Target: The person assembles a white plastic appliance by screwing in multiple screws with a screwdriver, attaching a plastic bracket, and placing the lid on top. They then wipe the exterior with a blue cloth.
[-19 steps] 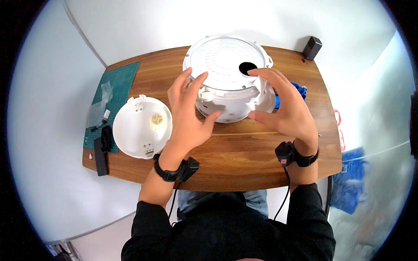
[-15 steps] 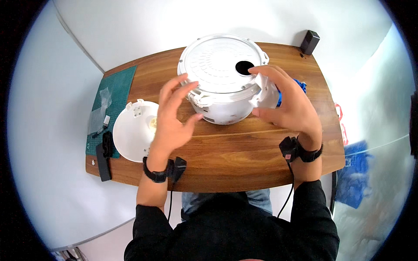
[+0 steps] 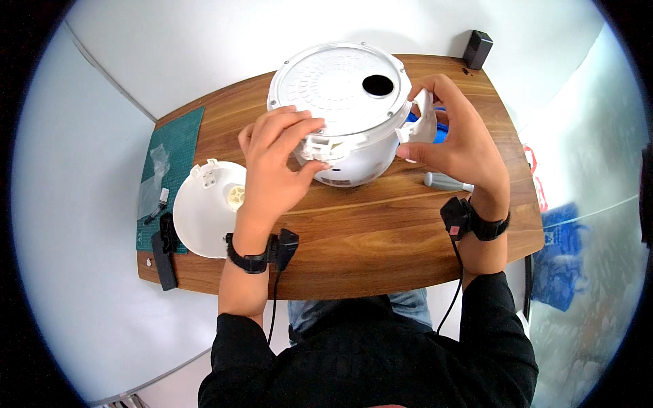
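A white rice cooker (image 3: 354,160) stands at the far middle of the table, its round ribbed top showing screws around the rim and a dark round hole. My left hand (image 3: 275,153) grips the cooker's near-left rim, fingers on top and thumb below, at a white hinge-like fitting (image 3: 330,147). On the cooker's right side, my right hand (image 3: 459,132) pinches a curved white plastic piece (image 3: 423,122) between thumb and fingers. Whether that piece is fixed to the cooker, I cannot tell. A screwdriver with a grey handle (image 3: 445,181) lies beside my right wrist.
Left of my left forearm lies a round white cover (image 3: 197,221) with a yellowish disc inside. Near it are a green cutting mat (image 3: 180,136), a clear plastic bag (image 3: 156,170) and a black bar (image 3: 163,262). A blue thing sits behind my right hand; a black box (image 3: 478,49) stands far right.
The cooker has turned a little counterclockwise, its near fitting shifting right. My left hand has closed on the rim. My right hand and the white piece have moved right, uncovering the screwdriver.
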{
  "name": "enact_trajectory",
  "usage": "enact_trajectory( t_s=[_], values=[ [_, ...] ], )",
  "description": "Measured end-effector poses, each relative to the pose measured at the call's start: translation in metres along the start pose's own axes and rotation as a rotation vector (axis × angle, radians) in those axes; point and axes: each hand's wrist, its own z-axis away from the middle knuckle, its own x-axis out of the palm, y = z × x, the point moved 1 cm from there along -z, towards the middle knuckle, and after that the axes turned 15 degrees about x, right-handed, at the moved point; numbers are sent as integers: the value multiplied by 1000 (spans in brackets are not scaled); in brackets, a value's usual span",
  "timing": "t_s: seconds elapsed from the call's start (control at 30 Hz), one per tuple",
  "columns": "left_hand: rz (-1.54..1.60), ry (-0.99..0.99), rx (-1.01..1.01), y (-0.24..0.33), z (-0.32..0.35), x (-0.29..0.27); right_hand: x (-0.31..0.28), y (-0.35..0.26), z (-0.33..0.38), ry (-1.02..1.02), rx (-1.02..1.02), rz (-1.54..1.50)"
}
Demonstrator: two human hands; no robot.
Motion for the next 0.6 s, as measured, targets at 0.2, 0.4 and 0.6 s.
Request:
enact_trajectory(
  t_s=[0.2, 0.4, 0.6],
  values=[
    [-30, 98, 31, 17, -16, 27, -2, -6, 1, -33, 83, 14],
    [106, 58, 7, 21, -27, 28, -7, -19, 7, -22, 122, -54],
    [253, 259, 151, 21, -2, 5, 11, -16, 14, -51, -290, -54]
  ],
)
